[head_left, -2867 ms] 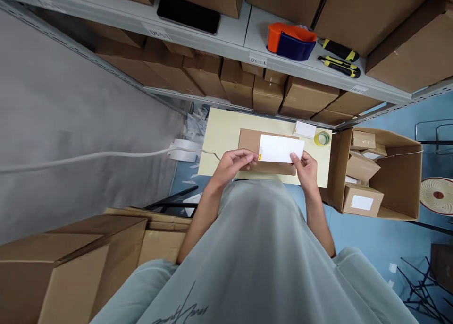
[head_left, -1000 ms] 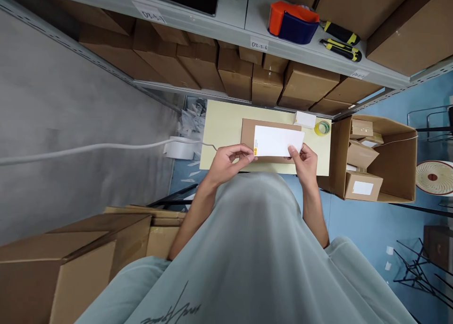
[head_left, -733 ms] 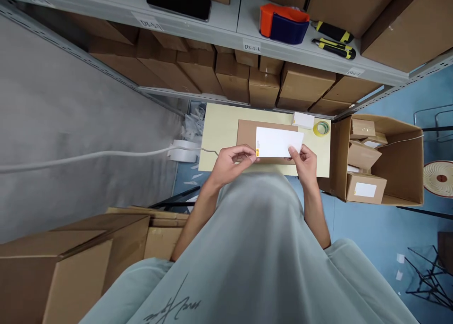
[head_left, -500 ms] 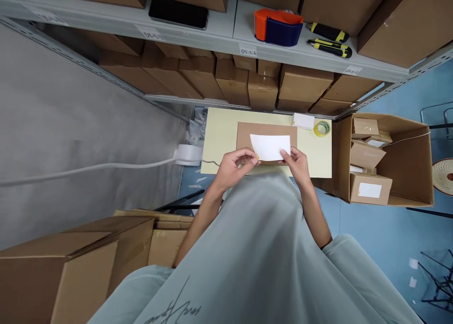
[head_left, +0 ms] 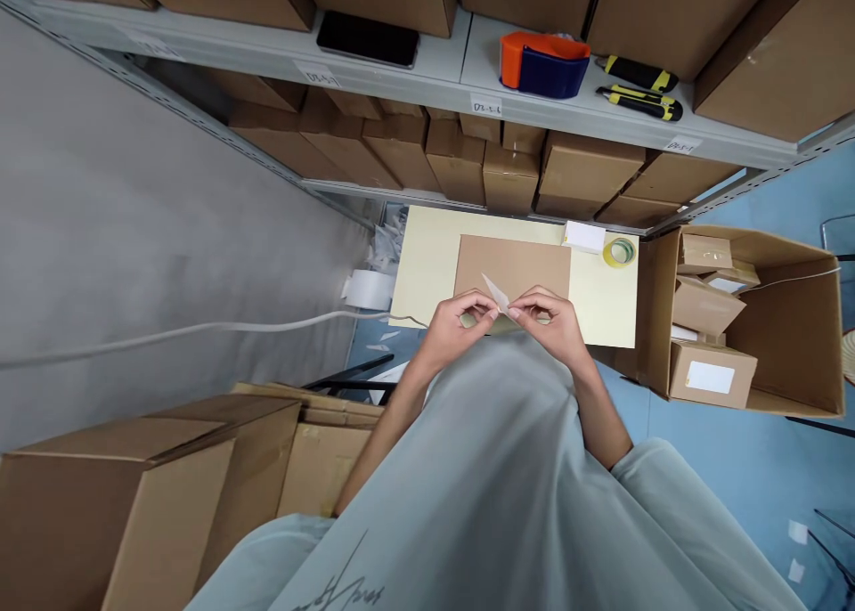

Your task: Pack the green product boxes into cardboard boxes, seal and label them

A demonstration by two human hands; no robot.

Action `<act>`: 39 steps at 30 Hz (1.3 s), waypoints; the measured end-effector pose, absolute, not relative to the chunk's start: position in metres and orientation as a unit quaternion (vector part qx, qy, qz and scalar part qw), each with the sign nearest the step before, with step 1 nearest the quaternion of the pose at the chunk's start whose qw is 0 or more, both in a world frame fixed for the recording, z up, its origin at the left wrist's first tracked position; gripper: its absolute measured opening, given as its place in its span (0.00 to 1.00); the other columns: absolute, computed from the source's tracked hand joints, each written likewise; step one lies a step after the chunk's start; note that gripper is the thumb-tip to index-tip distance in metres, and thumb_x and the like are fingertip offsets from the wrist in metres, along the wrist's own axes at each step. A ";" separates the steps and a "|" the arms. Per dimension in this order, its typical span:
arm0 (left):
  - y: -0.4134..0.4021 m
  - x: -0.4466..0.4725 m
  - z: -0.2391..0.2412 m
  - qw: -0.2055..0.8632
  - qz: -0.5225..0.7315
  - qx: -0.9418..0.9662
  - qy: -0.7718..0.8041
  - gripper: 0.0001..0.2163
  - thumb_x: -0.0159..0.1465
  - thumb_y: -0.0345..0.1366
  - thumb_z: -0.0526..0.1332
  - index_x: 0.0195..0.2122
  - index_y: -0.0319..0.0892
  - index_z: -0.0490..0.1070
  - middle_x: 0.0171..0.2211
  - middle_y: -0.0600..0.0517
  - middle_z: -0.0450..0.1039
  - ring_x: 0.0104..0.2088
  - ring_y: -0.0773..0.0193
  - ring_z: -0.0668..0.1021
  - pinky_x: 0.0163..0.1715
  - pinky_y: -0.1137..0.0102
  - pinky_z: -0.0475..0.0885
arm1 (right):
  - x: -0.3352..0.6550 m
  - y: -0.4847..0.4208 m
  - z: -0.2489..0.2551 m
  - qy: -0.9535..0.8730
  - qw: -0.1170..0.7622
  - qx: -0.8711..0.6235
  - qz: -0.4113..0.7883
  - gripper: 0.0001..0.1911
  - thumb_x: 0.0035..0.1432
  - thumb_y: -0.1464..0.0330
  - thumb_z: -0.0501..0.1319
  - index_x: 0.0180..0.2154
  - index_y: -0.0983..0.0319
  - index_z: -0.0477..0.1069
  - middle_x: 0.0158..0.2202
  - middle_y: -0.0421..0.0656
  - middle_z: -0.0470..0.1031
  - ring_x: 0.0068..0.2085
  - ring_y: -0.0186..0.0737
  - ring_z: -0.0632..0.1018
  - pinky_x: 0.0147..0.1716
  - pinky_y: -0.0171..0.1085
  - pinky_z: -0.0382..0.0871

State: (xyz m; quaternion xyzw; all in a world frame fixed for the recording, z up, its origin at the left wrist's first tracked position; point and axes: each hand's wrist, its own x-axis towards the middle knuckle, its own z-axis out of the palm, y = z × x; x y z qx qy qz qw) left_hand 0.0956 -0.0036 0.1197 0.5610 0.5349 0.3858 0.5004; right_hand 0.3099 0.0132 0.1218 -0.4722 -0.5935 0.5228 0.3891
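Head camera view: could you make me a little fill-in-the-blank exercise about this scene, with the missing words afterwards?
The paper between the person's left grip and right grip is ____ in colour.
The yellow-and-black cutters lying on the shelf number ____.
In the picture, the roll of tape sits near the ____ end of the tabletop.

Missing words: white; two; right.

The sheet (head_left: pixel 495 290) is smooth, thin paper. Matt brown cardboard (head_left: pixel 517 264) lies on the smooth tabletop (head_left: pixel 427 246), glossy plastic tape (head_left: pixel 609 253) near the tabletop's far right corner. The shelf (head_left: pixel 477 50) is painted metal, the garment (head_left: pixel 508 468) matt cloth.
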 end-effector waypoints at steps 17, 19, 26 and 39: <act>0.002 0.102 0.126 0.456 0.357 0.629 0.519 0.06 0.70 0.38 0.65 0.37 0.46 0.82 0.37 0.51 0.83 0.38 0.62 0.81 0.42 0.66 0.76 | 0.312 0.011 0.125 -0.630 0.373 -0.498 0.464 0.08 0.66 0.58 0.72 0.37 0.54 0.87 0.36 0.43 0.84 0.34 0.39 0.78 0.34 0.40 0.74; 0.002 0.102 0.127 0.454 0.353 0.631 0.521 0.06 0.70 0.38 0.65 0.37 0.46 0.82 0.37 0.51 0.83 0.38 0.61 0.81 0.42 0.66 0.76 | 0.313 0.011 0.124 -0.631 0.367 -0.501 0.465 0.09 0.66 0.58 0.72 0.36 0.54 0.86 0.36 0.43 0.84 0.34 0.39 0.78 0.34 0.40 0.75; 0.001 0.106 0.123 0.452 0.365 0.624 0.524 0.04 0.68 0.36 0.65 0.36 0.46 0.80 0.36 0.51 0.82 0.37 0.63 0.81 0.41 0.67 0.75 | 0.318 0.015 0.120 -0.595 0.378 -0.520 0.482 0.09 0.62 0.59 0.71 0.32 0.56 0.83 0.32 0.41 0.80 0.30 0.37 0.74 0.32 0.39 0.71; 0.019 0.081 0.111 0.405 0.408 0.563 0.593 0.04 0.61 0.38 0.65 0.33 0.45 0.77 0.35 0.52 0.79 0.36 0.62 0.79 0.41 0.67 0.77 | 0.369 0.030 0.115 -0.465 0.463 -0.583 0.478 0.08 0.56 0.60 0.72 0.30 0.57 0.81 0.32 0.40 0.79 0.31 0.38 0.75 0.32 0.39 0.72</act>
